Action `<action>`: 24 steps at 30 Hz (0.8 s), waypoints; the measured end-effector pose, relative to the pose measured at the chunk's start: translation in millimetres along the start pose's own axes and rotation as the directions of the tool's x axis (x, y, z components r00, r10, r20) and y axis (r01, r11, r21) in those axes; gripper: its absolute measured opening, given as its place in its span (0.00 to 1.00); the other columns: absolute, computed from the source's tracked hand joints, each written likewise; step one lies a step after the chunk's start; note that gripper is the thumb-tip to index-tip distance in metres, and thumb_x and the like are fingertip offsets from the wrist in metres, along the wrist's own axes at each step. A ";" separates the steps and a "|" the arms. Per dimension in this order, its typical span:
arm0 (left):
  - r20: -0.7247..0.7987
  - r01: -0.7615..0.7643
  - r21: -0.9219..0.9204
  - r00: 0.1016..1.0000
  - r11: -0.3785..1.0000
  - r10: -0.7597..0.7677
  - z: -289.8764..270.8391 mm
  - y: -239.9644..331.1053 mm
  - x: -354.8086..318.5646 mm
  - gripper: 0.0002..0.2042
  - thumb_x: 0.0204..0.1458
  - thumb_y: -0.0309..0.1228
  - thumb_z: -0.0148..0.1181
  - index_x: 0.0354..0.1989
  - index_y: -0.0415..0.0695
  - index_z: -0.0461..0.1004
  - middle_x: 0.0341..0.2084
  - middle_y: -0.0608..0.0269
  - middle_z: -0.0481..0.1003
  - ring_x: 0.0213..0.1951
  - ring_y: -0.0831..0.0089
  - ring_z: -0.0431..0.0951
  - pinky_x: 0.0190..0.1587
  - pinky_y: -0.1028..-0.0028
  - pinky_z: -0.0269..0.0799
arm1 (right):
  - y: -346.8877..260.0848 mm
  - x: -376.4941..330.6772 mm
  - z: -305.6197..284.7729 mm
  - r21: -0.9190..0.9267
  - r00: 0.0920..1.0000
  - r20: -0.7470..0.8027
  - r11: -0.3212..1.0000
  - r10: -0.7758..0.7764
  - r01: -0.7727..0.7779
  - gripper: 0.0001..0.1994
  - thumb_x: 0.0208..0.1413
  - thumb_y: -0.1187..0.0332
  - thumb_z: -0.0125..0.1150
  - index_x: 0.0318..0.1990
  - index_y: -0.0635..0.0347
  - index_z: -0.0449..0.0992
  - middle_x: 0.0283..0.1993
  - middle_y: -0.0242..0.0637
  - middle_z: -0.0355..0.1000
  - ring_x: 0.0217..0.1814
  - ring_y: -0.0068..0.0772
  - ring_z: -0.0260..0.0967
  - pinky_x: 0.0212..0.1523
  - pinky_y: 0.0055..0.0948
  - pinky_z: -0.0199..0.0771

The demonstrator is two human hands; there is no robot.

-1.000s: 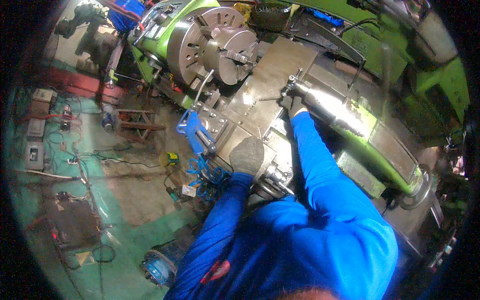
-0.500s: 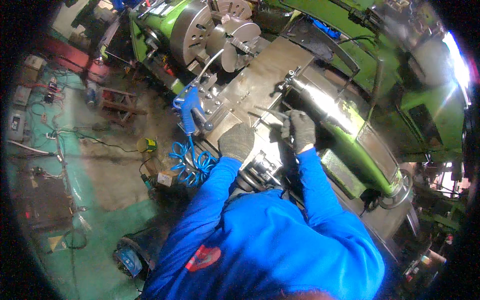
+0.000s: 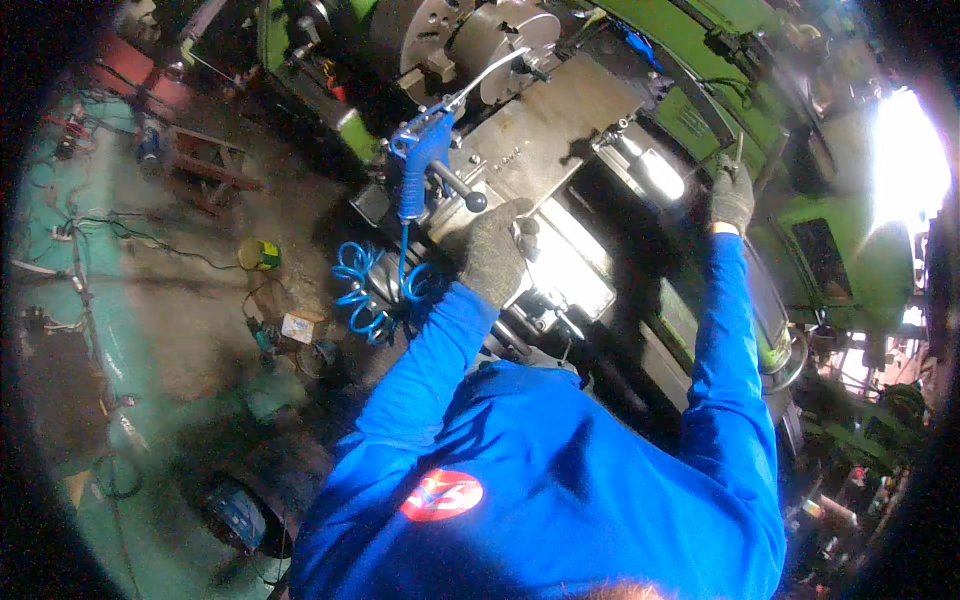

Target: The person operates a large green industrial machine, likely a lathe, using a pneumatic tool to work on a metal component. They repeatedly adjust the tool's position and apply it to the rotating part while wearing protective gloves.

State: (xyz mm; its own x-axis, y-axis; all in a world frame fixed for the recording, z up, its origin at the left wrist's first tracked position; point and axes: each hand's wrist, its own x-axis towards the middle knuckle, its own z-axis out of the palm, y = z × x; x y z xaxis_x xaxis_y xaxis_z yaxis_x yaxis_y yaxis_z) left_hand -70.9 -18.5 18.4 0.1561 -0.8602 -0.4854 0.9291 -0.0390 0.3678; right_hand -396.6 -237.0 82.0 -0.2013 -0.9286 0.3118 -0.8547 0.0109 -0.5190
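My left hand [image 3: 492,255], in a dark knitted glove, is closed over the near edge of the lathe's carriage. What its fingers hold, if anything, I cannot make out. Just ahead of it a black ball-ended lever [image 3: 462,188] sticks out beside a blue air blow gun [image 3: 426,150] with a coiled blue hose [image 3: 370,295]. My right hand [image 3: 732,200], gloved too, is stretched out past the tailstock [image 3: 650,170]. A thin, light rod-like tool [image 3: 740,150] stands up out of its closed fingers; its exact kind is unclear.
The lathe's round chuck [image 3: 505,45] is at the top, with the flat metal slide [image 3: 560,130] below it. Green machine panels [image 3: 825,250] rise on the right. On the left floor are a yellow can [image 3: 258,254], a small box [image 3: 302,326], cables and a reddish stand [image 3: 215,165].
My right hand has swung out to the right and away from the carriage, carrying the thin tool. My left hand has stayed near the slide and turned, with its fingers curled.
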 end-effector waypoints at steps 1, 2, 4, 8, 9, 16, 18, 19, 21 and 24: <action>0.078 0.048 -0.036 0.996 0.998 -0.045 -9.2 -5.6 -0.5 0.13 0.65 0.34 0.59 0.51 0.38 0.76 0.33 0.58 0.74 0.33 0.68 0.77 0.33 0.70 0.77 | 14.7 -0.3 7.0 -0.108 0.999 0.014 0.993 -0.036 0.037 0.21 0.68 0.52 0.55 0.58 0.56 0.80 0.55 0.50 0.80 0.59 0.56 0.76 0.61 0.45 0.73; 0.146 0.085 -0.065 0.987 0.994 -0.074 -22.6 -8.0 -2.4 0.14 0.67 0.34 0.57 0.53 0.37 0.75 0.37 0.57 0.76 0.39 0.66 0.79 0.39 0.68 0.80 | 17.8 -2.6 13.5 -0.203 0.997 0.044 0.976 -0.070 0.078 0.22 0.67 0.53 0.56 0.61 0.54 0.79 0.58 0.51 0.79 0.63 0.58 0.74 0.63 0.46 0.73; 0.131 0.165 -0.243 0.982 0.956 -0.136 -21.6 -14.6 -10.7 0.15 0.64 0.28 0.59 0.56 0.35 0.71 0.38 0.52 0.77 0.35 0.62 0.79 0.38 0.66 0.82 | 16.3 1.2 17.2 -0.244 0.998 0.070 0.970 -0.005 0.022 0.21 0.64 0.56 0.56 0.59 0.52 0.80 0.56 0.53 0.79 0.61 0.59 0.75 0.60 0.49 0.74; 0.257 0.079 -0.115 0.965 0.990 -0.047 -39.5 -34.7 -13.0 0.15 0.68 0.33 0.55 0.58 0.39 0.73 0.51 0.51 0.76 0.57 0.55 0.75 0.65 0.51 0.71 | -14.1 -12.5 17.3 -0.340 0.988 0.140 0.934 -0.064 0.109 0.22 0.60 0.59 0.58 0.61 0.49 0.80 0.57 0.53 0.79 0.60 0.58 0.77 0.61 0.51 0.76; 0.271 0.105 -0.167 0.961 0.980 -0.056 -46.1 -38.5 -12.8 0.15 0.67 0.33 0.57 0.58 0.41 0.73 0.52 0.52 0.76 0.57 0.55 0.75 0.65 0.49 0.71 | -11.4 -15.0 20.1 -0.369 0.984 0.159 0.920 -0.077 0.132 0.22 0.60 0.58 0.58 0.61 0.48 0.80 0.57 0.53 0.79 0.60 0.58 0.77 0.61 0.51 0.76; 0.214 0.027 -0.114 0.977 0.993 -0.002 -22.0 -39.2 -7.3 0.20 0.61 0.30 0.66 0.61 0.49 0.72 0.59 0.55 0.74 0.63 0.55 0.72 0.65 0.45 0.72 | -40.0 -6.0 18.1 -0.429 0.975 0.199 0.903 0.104 -0.009 0.21 0.65 0.53 0.58 0.60 0.51 0.80 0.61 0.51 0.77 0.65 0.56 0.73 0.63 0.50 0.73; 0.253 0.016 -0.106 0.967 0.994 0.011 -18.4 -39.6 4.2 0.20 0.64 0.30 0.62 0.64 0.46 0.70 0.62 0.52 0.72 0.67 0.53 0.69 0.69 0.46 0.70 | -29.3 -2.4 21.8 -0.408 0.979 0.184 0.913 0.088 -0.005 0.21 0.65 0.53 0.58 0.59 0.51 0.80 0.61 0.51 0.77 0.65 0.56 0.73 0.63 0.50 0.73; 0.266 0.011 -0.115 0.964 0.993 0.020 -16.9 -42.2 8.1 0.20 0.65 0.30 0.60 0.65 0.45 0.69 0.64 0.51 0.71 0.69 0.52 0.68 0.70 0.46 0.69 | -25.5 -4.5 21.6 -0.401 0.981 0.179 0.916 0.077 0.001 0.21 0.65 0.53 0.59 0.59 0.51 0.80 0.60 0.51 0.77 0.65 0.56 0.72 0.63 0.50 0.73; 0.281 0.054 -0.197 0.960 0.979 0.004 -11.6 -41.8 21.9 0.18 0.70 0.30 0.52 0.67 0.41 0.66 0.67 0.42 0.67 0.70 0.47 0.67 0.74 0.46 0.65 | -22.1 -4.7 19.4 -0.412 0.981 0.178 0.911 0.074 0.006 0.21 0.65 0.53 0.59 0.59 0.51 0.80 0.60 0.51 0.77 0.65 0.56 0.72 0.63 0.50 0.73; 0.285 0.066 -0.228 0.959 0.971 0.001 7.0 -38.3 35.5 0.17 0.72 0.30 0.49 0.67 0.40 0.65 0.66 0.36 0.66 0.69 0.45 0.68 0.75 0.46 0.64 | -23.9 -0.7 20.9 -0.449 0.976 0.194 0.894 0.102 -0.004 0.22 0.65 0.50 0.58 0.60 0.49 0.80 0.60 0.50 0.77 0.64 0.56 0.72 0.63 0.51 0.73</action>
State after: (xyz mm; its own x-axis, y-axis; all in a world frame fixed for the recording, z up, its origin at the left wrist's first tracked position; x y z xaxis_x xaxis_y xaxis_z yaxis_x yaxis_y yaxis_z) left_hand -103.2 -51.2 -7.3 0.0553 -0.9694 -0.2392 0.9893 0.0209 0.1442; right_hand -366.1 -244.4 77.5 -0.1905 -0.9769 0.0973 -0.9778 0.1800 -0.1077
